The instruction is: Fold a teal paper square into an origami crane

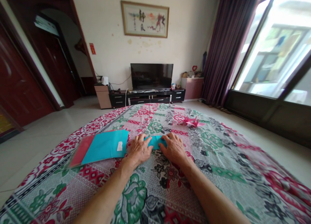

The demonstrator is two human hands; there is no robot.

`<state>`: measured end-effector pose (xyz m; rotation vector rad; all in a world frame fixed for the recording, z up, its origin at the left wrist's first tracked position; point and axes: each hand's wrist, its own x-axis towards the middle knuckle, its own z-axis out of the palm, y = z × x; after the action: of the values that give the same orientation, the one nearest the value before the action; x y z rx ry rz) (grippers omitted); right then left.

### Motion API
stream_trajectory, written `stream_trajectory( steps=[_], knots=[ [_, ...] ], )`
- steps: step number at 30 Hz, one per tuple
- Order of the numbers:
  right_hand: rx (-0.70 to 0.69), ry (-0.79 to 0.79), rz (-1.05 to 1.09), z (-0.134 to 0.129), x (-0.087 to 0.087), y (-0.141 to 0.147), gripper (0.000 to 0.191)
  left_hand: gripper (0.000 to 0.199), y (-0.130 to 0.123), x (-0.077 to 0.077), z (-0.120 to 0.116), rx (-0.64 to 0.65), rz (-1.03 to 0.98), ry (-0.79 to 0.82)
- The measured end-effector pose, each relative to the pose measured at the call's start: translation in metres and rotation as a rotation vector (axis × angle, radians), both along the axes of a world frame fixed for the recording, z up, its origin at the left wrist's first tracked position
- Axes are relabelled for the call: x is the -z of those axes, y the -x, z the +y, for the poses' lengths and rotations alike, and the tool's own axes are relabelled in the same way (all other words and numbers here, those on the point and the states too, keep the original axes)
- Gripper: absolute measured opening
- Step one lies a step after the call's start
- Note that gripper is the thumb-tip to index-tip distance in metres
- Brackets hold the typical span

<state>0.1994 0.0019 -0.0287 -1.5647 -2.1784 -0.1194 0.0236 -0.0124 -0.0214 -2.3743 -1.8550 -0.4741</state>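
A small piece of blue paper (pixel 155 142), seemingly folded into a strip, lies on the patterned tablecloth in front of me. My left hand (pixel 139 149) grips its left end, fingers bent over it and thumb along the near side. At the opposite end my right hand (pixel 173 147) holds the paper the same way, its thumb pointing inward. Both ends of the strip are hidden under my fingers. Left of my left hand rests a pack of blue sheets (pixel 104 148) with a white label, and a red sheet (pixel 82 149) sticks out from it in a clear sleeve.
Pink folded-paper figures (pixel 191 121) stand on the tablecloth (pixel 213 191) beyond my right hand. Across the room a television (pixel 152 76) sits on a low black cabinet (pixel 150 98). A purple curtain (pixel 225 46) hangs beside the window on the right.
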Motion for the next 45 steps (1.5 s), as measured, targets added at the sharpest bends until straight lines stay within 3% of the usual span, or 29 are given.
stream_trajectory(
  steps=[6,15,18,22,25,33,45],
  knots=[
    [0.0,0.003,0.0,-0.001,0.0,0.0,0.032,0.051,0.021,0.001,0.006,-0.007,0.051,0.151],
    [0.007,-0.008,-0.005,-0.001,0.0,0.001,0.032,0.055,0.044,-0.008,0.013,0.114,0.037,0.354],
    [0.013,-0.001,-0.017,-0.001,-0.001,0.001,0.032,0.054,0.041,-0.012,0.015,0.087,-0.022,0.282],
    [0.023,-0.01,-0.022,-0.001,-0.001,0.001,0.032,0.039,0.016,-0.008,0.016,0.008,-0.178,-0.037],
    [0.018,-0.012,-0.017,-0.002,-0.001,0.001,0.033,0.031,-0.004,0.001,0.013,0.089,-0.191,-0.148],
    [0.006,0.023,0.002,-0.005,-0.005,0.001,0.039,0.034,-0.007,0.012,0.01,0.125,0.001,-0.094],
    [0.046,0.143,0.058,0.012,-0.004,-0.052,0.04,0.04,0.01,0.009,0.013,0.176,0.044,0.033]
  ],
)
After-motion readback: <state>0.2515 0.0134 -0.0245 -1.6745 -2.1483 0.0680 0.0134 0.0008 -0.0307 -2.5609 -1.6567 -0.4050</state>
